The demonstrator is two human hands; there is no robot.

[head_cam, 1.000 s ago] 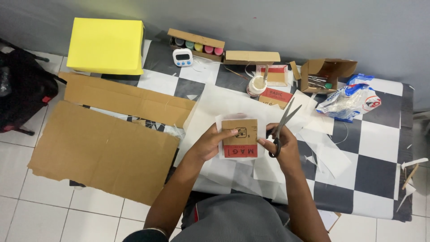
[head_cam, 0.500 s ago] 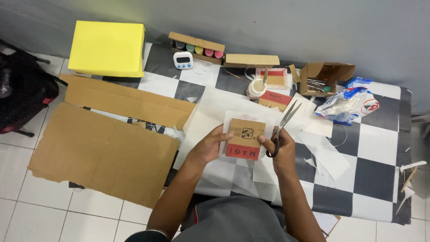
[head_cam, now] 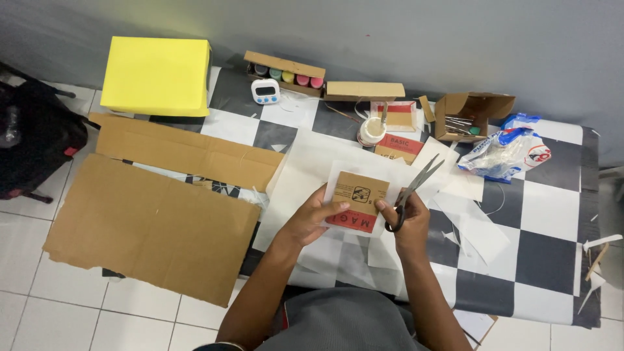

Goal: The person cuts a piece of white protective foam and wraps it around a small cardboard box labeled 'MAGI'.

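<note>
Your left hand (head_cam: 312,218) pinches the small cardboard piece (head_cam: 356,201) at its left edge, held above the white paper on the counter (head_cam: 552,208); your right hand (head_cam: 406,221) grips scissors (head_cam: 411,192), blades parted, steadying its right edge.

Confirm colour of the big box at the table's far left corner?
Bright yellow box, plain all over; head view shows it.

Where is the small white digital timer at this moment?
In the head view, the white digital timer stands at the table's far edge, left of centre, just in front of the cardboard box of paint pots and right of the yellow box.
</note>
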